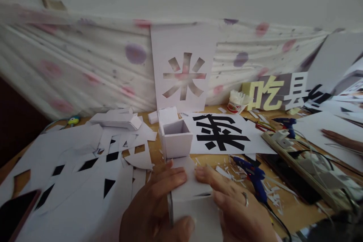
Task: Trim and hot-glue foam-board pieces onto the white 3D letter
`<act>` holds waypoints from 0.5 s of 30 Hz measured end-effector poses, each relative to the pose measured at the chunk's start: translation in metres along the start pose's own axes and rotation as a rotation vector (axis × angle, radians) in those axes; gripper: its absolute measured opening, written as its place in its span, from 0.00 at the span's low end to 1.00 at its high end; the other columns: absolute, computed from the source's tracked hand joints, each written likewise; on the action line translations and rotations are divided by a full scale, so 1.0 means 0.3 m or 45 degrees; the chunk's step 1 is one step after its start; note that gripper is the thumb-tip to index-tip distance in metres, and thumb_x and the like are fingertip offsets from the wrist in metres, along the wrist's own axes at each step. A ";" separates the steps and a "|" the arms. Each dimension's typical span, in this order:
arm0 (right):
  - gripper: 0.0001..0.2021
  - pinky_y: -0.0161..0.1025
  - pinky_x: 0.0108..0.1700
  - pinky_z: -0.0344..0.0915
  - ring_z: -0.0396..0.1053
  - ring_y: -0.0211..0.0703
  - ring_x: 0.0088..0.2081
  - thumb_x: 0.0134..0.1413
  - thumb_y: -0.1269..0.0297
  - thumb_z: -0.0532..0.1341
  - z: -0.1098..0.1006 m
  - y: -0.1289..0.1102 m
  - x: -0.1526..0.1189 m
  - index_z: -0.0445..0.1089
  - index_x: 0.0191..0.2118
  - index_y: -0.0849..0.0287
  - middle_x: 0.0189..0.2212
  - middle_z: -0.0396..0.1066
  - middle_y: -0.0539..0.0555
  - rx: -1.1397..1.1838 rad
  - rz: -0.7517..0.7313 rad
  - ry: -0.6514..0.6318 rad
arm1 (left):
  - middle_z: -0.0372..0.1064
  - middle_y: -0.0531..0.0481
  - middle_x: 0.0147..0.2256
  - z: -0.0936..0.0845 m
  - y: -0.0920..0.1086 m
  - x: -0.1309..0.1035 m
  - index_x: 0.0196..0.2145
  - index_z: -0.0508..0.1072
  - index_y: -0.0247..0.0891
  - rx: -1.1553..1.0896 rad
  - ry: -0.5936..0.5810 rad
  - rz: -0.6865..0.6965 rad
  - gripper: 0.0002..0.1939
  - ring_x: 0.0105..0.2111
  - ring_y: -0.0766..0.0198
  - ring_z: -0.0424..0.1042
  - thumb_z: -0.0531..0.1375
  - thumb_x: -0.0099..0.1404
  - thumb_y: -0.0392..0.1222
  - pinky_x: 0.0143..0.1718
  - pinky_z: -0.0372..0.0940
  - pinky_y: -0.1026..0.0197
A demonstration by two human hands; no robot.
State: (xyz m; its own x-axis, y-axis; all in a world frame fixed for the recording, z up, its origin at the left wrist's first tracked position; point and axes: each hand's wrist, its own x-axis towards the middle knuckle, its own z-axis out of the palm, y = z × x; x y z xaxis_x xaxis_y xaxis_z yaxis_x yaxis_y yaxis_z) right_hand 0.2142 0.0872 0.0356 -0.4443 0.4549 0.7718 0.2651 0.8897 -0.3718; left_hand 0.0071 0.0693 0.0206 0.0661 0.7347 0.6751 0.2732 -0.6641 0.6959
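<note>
A white foam-board box piece [195,211] lies between my two hands at the bottom centre. My left hand [159,200] is wrapped round its left side, with fingertips on its top and the thumb on the near face. On the right side, my right hand [235,204], which wears a ring, presses its fingers on the top and edge. Beyond them stands a white open-topped box section [177,140], close to or joined to the held piece; which one I cannot tell. Right of it, a white sheet [261,141] bears black character strokes.
A blue glue gun [253,177] lies right of my right hand, with a power strip [312,170] farther right. Cut sheets [85,177] and a phone [17,211] are at left. Behind stand a cut-out board [184,38], a cup [237,102] and yellow characters [266,92].
</note>
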 end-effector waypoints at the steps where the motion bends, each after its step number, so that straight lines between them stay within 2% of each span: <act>1: 0.28 0.42 0.59 0.68 0.68 0.48 0.59 0.66 0.60 0.58 0.001 -0.004 -0.002 0.53 0.68 0.53 0.59 0.70 0.59 0.041 0.053 0.004 | 0.72 0.57 0.55 0.002 -0.001 0.000 0.55 0.70 0.50 0.005 0.005 -0.004 0.19 0.60 0.68 0.66 0.58 0.68 0.52 0.60 0.58 0.73; 3: 0.29 0.41 0.60 0.66 0.68 0.48 0.60 0.65 0.50 0.57 0.001 -0.010 -0.008 0.56 0.67 0.54 0.59 0.70 0.58 0.085 0.133 0.030 | 0.72 0.59 0.55 0.005 0.001 0.000 0.55 0.70 0.51 0.010 -0.007 -0.048 0.19 0.60 0.69 0.65 0.58 0.68 0.53 0.60 0.58 0.75; 4: 0.30 0.39 0.61 0.65 0.67 0.47 0.60 0.64 0.49 0.58 0.000 -0.013 -0.011 0.57 0.66 0.55 0.59 0.70 0.57 0.075 0.134 0.038 | 0.72 0.59 0.55 0.006 0.002 0.000 0.55 0.70 0.51 0.008 -0.019 -0.071 0.19 0.60 0.70 0.65 0.58 0.68 0.54 0.60 0.58 0.75; 7: 0.29 0.36 0.63 0.62 0.67 0.45 0.60 0.64 0.52 0.59 -0.011 -0.018 -0.012 0.58 0.66 0.57 0.61 0.68 0.56 0.014 0.074 0.016 | 0.73 0.60 0.54 0.003 0.002 0.005 0.55 0.70 0.53 -0.004 -0.030 -0.052 0.19 0.59 0.70 0.66 0.58 0.68 0.54 0.61 0.58 0.74; 11: 0.31 0.35 0.63 0.61 0.66 0.46 0.61 0.62 0.55 0.62 -0.019 -0.027 -0.002 0.58 0.66 0.59 0.63 0.65 0.56 0.006 0.087 -0.045 | 0.74 0.60 0.53 -0.003 -0.013 0.015 0.55 0.70 0.52 0.058 -0.035 0.008 0.19 0.58 0.69 0.68 0.57 0.68 0.53 0.61 0.58 0.72; 15: 0.29 0.36 0.62 0.63 0.69 0.46 0.58 0.60 0.54 0.63 0.002 -0.034 0.001 0.62 0.64 0.57 0.60 0.69 0.55 0.056 0.129 0.125 | 0.75 0.59 0.52 0.002 -0.025 0.017 0.54 0.70 0.50 0.077 -0.013 0.067 0.18 0.59 0.70 0.67 0.56 0.68 0.51 0.61 0.57 0.74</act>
State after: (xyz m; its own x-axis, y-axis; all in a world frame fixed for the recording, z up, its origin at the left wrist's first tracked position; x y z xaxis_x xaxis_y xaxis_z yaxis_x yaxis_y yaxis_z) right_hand 0.2109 0.0783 0.0392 -0.3304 0.5385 0.7751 0.2659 0.8411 -0.4710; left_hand 0.0058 0.0783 0.0187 0.0918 0.7006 0.7076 0.3268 -0.6925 0.6432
